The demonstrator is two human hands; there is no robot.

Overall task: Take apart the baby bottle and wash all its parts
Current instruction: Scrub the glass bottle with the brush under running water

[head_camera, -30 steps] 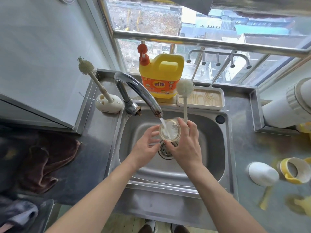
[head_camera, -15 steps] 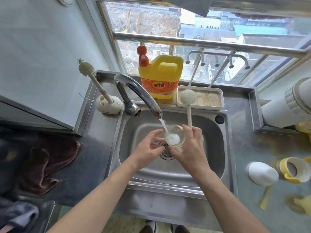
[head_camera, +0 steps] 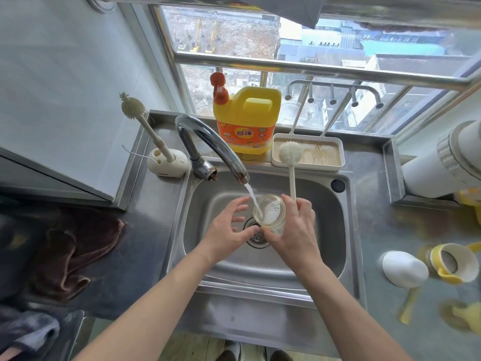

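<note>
Right hand gripped clear bottle body plus brush under running tap, left hand fingers spread, holding nothing; bottle looked wet, slippery, rigid—best held round its wall.

bright daylight via window | glare on sink | edges warped, right side blurry

Faucet overhanging open sink
</note>
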